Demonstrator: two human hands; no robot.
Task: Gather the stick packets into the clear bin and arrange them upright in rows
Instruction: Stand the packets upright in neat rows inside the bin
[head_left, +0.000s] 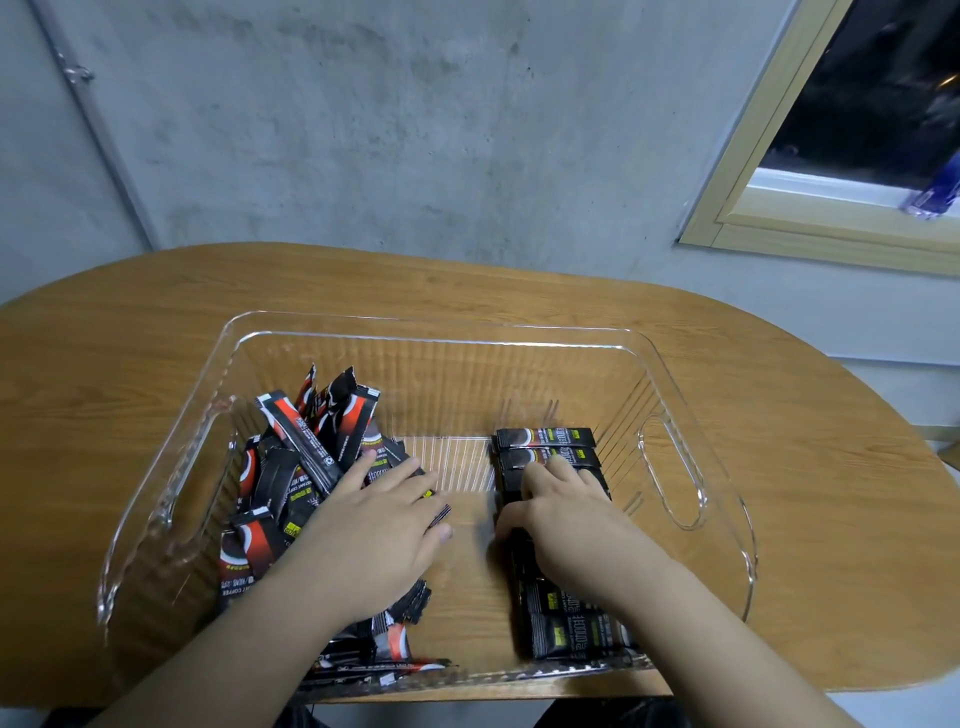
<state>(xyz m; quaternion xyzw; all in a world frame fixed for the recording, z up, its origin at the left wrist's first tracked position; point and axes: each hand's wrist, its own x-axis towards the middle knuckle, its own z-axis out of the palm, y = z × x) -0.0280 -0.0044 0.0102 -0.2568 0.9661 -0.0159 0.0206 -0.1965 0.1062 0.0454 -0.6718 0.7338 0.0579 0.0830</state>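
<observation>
Down inside the clear bin, both hands are working at once. Left hand is lying flat on the loose heap of stick packets on the bin's left side, fingers straight and spread, pressing rather than gripping, w/ one packet end peeking out under the thumb. Right hand is sitting on the neat row of packets along the right side, fingertips curled down onto them & thumb tucked against the row's edge; whether it's actually pinching one I can't tell from where I'm standing. Bin is resting on the wooden table, approx. centred, a bare strip of floor showing btwn heap and row.

Risk, as I'm reading it: that row is lying flat, not upright, so standing it up is looking like the tricky bit. Packets are slick and thin, so w/o side support they're likely toppling domino-style. Left heap is leaning against the wall too, and lifting that flat palm could be sending it sliding into the gap.
</observation>
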